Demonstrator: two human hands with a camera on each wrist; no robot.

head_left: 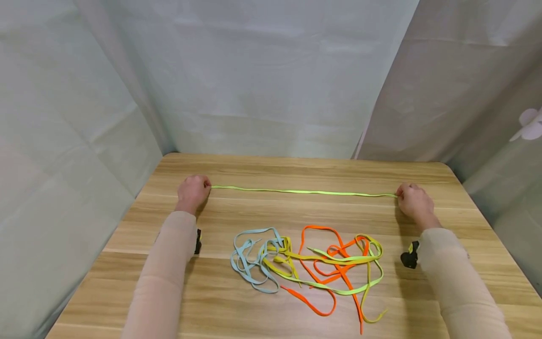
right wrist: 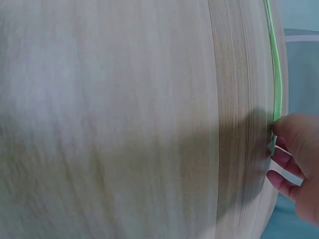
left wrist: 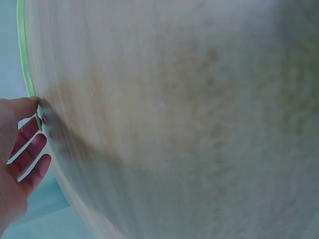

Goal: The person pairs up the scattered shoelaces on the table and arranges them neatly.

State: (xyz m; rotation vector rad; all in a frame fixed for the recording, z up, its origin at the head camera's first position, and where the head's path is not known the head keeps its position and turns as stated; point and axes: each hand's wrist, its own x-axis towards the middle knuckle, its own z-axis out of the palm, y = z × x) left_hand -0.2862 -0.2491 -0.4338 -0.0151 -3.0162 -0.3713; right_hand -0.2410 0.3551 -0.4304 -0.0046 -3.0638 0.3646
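A lime-green shoelace (head_left: 300,191) runs nearly straight across the back part of the table, one end at each hand. My left hand (head_left: 194,192) pinches its left end between thumb and index finger; in the left wrist view the short tip of the lace (left wrist: 40,123) pokes out below the thumb and the other fingers are spread. At the right end, my right hand (head_left: 415,201) pinches the lace in the same way, and the right wrist view has its tip (right wrist: 273,147) showing past the thumb.
Nearer me on the wooden table (head_left: 139,263) lies a loose tangle of laces: a light blue one (head_left: 241,268), an orange one (head_left: 309,303), a dark yellow one (head_left: 305,256) and another lime one (head_left: 345,292). Pale curtains (head_left: 262,80) hang behind the table.
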